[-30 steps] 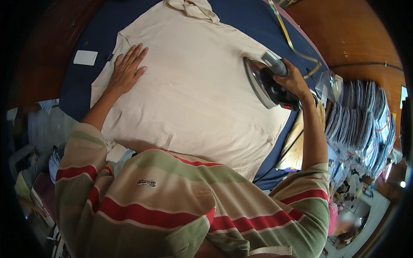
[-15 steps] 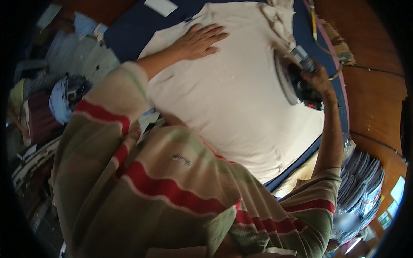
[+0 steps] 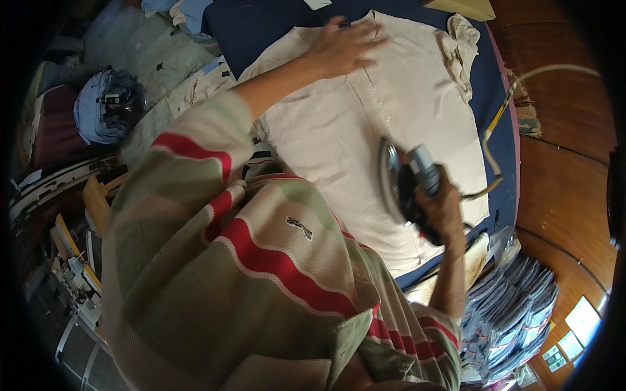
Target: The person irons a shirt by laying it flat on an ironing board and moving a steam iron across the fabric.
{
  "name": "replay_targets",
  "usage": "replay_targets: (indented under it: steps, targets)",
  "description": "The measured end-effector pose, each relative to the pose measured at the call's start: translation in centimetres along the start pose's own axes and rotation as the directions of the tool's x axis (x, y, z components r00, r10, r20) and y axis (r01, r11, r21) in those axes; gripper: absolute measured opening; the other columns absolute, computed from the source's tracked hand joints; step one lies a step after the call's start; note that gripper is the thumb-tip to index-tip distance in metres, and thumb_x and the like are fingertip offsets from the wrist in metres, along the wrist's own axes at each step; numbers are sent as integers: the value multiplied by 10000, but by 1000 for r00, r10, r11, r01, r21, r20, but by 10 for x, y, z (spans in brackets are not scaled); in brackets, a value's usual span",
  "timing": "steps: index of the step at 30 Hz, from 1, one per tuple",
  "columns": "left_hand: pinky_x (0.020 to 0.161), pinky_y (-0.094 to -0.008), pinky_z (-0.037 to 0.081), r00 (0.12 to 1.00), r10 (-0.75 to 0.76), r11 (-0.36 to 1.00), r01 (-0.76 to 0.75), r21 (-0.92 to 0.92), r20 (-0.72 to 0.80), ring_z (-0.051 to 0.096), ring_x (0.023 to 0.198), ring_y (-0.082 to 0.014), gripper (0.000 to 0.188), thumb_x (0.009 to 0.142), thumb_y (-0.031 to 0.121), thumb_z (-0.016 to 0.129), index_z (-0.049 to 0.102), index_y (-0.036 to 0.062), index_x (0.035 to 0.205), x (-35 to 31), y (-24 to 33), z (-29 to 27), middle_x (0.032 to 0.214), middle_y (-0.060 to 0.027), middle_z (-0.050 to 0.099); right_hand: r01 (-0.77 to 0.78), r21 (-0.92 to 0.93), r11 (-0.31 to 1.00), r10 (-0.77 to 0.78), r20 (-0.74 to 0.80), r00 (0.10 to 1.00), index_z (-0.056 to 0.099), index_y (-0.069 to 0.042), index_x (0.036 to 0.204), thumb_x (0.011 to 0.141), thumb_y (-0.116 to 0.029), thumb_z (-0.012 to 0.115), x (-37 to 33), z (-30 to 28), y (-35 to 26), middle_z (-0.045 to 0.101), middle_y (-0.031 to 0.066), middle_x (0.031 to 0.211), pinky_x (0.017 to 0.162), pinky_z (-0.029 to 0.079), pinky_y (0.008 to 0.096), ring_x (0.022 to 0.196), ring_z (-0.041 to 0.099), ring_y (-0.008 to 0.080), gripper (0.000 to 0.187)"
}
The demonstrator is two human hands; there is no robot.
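Note:
A cream button-front shirt (image 3: 313, 130) lies spread on a dark blue ironing surface (image 3: 251, 29). One of its sleeves (image 3: 460, 49) is bunched up at the far right. My right hand (image 3: 445, 207) grips the handle of an electric iron (image 3: 392, 179), whose soleplate is on or just over the shirt, right of the button line; any gap beneath it cannot be made out. Over the shirt's far end is my left hand (image 3: 345, 49), open with fingers spread and slightly blurred. Whether it touches the cloth is unclear.
The iron's cord (image 3: 489, 143) loops off to the right past a brown wooden panel (image 3: 561, 176). Plastic-wrapped dark garments (image 3: 512, 313) are stacked at the lower right. Left of me sits a bundle of blue clothing (image 3: 107, 107). A cardboard box (image 3: 463, 8) stands at the far edge.
My right hand has brought the iron from the shirt's right side leftward and nearer to me. My left hand has shifted slightly farther away with fingers spread wider. The whole view has turned somewhat.

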State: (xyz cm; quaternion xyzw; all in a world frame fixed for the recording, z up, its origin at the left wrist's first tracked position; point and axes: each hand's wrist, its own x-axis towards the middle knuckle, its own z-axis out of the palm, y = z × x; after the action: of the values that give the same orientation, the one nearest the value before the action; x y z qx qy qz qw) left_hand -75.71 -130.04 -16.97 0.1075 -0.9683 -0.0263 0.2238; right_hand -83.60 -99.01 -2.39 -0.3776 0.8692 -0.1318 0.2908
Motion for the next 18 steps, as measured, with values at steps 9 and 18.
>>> replay_targets:
  steps: [9,18]
  targets:
    - [825,-427,400,802,-576,803,591,-72,156,581,968,-271,315,881,390,497,574,122,1029,-64,-71,-23,1030,-117,616,10,112,994,6,-137,991,471,-3,1065,732,-151,642,13,70,-61,609,282,846,696,468,458,815,597,430,403]
    - [700,-430,471,865,-485,870,493,-31,127,632,795,-318,314,886,413,483,576,113,870,-55,-88,-11,835,-151,653,75,99,992,-56,-178,982,512,53,991,708,-216,621,120,62,-133,609,291,896,766,467,435,881,599,415,406]
